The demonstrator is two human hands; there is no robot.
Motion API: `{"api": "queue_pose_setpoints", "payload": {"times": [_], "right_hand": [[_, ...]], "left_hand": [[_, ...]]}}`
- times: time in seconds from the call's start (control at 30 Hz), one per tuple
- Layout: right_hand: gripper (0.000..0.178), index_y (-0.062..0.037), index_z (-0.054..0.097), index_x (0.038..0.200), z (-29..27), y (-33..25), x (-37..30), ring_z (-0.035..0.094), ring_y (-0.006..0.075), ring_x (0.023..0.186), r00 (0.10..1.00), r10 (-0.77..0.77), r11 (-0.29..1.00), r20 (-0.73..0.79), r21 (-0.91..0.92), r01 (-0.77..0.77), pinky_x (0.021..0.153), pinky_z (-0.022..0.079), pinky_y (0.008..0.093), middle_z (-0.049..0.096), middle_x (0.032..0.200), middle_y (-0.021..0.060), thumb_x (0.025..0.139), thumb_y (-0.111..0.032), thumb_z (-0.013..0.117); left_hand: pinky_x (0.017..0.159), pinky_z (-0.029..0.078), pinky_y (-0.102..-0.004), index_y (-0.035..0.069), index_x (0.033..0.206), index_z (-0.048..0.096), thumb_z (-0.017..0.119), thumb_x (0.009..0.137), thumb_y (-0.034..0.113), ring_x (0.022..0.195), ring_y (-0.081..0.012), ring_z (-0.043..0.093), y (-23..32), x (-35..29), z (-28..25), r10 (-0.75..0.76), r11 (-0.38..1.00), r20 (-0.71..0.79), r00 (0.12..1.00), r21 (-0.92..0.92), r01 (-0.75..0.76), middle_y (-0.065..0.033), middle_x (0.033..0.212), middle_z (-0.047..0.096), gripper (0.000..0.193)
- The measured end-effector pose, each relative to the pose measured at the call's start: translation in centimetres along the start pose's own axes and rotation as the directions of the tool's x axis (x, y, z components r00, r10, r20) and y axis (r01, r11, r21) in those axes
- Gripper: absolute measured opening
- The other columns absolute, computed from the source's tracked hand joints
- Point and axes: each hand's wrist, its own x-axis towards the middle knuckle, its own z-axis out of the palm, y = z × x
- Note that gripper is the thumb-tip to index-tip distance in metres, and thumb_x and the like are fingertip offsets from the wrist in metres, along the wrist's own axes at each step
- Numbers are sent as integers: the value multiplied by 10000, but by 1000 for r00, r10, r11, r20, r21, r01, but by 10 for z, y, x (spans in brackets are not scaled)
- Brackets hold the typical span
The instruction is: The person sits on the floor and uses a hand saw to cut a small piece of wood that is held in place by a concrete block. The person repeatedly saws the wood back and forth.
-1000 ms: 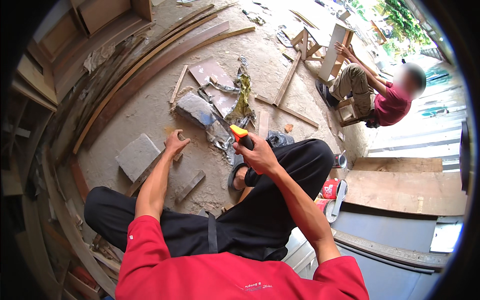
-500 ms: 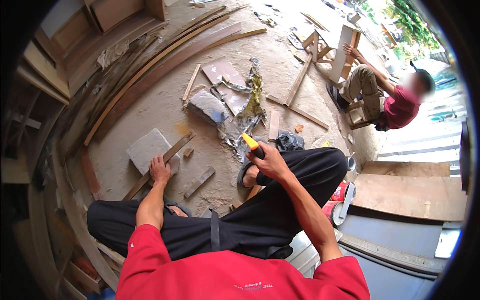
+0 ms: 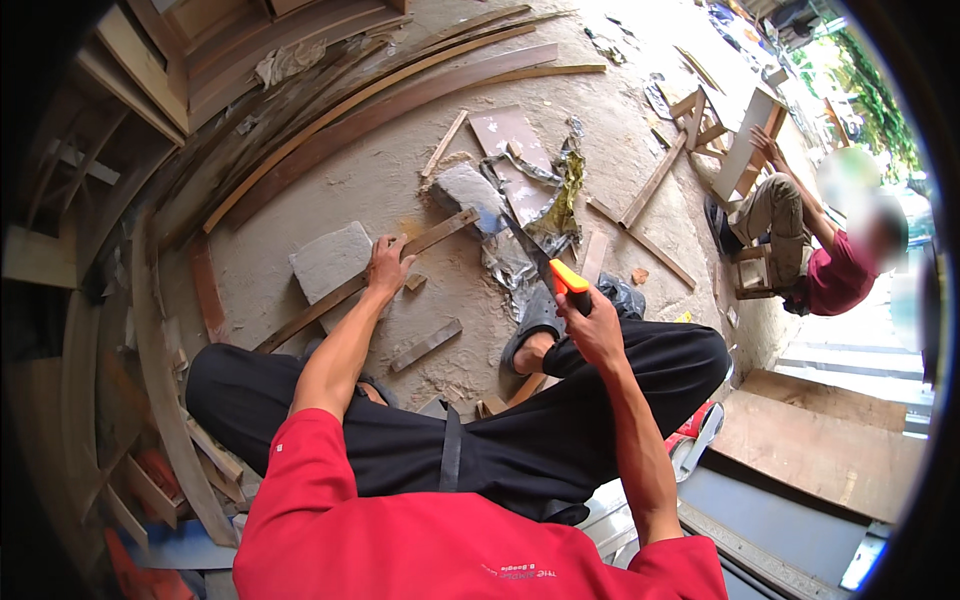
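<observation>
My left hand (image 3: 387,265) is closed over a narrow wooden strip (image 3: 437,232), which lies slantwise across a pale grey block (image 3: 325,258) on the ground. The strip's far end sticks out past the block to the upper right. In my right hand (image 3: 592,325) is a handsaw (image 3: 568,278) with a yellow-orange and black handle, held above my right knee. Its dark blade points away and up to the left, apart from the strip. A short wood offcut (image 3: 427,345) and a small wood piece (image 3: 415,283) lie near the block.
Long boards (image 3: 370,115) line the left side near wooden cabinet frames (image 3: 150,60). A second stone block (image 3: 468,192) and crumpled foil sheeting (image 3: 560,205) lie ahead. At right a crouching person (image 3: 840,270) handles a wooden piece (image 3: 748,140). Plywood (image 3: 800,440) lies at lower right.
The strip has slid along the block toward the upper right, my left hand moving with it. The saw has turned, so its blade now shows. The whole view has shifted somewhat.
</observation>
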Motion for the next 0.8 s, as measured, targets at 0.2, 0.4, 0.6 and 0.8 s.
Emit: {"api": "queue_pose_setpoints", "payload": {"times": [0.2,0.4,0.6,0.8], "right_hand": [[257,-7,626,959,4,-24,9,546,84,543,997,80,986,-10,146,-78,488,425,252,633,708,21,926,-259,664],[253,-18,613,995,13,-31,19,500,69,486,995,98,981,1,166,-97,444,390,234,560,653,0,945,-263,656],[293,-16,637,985,23,-69,27,515,81,477,998,57,998,-21,4,-57,450,402,249,542,607,1,948,-306,647],[334,-9,651,965,-2,-67,-5,507,73,532,990,-74,989,-116,-135,59,504,403,262,552,631,1,926,-341,667]], "left_hand": [[1058,330,-463,89,1363,481,712,782,483,1294,-305,394,-25,-16,-17,-210,971,87,974,135,197,-136,1354,458,739],[1114,225,-465,102,1396,436,661,838,434,1329,-299,346,-67,-57,-22,-231,939,0,973,262,222,-132,1393,425,687],[1177,58,-542,193,1551,186,601,889,391,1485,-356,42,-88,-42,-39,-402,899,207,892,272,342,-168,1614,48,806],[1164,37,-582,213,1562,-4,611,879,425,1482,-348,-124,-26,-73,-57,-621,782,344,705,333,527,-119,1611,-160,944]]}}
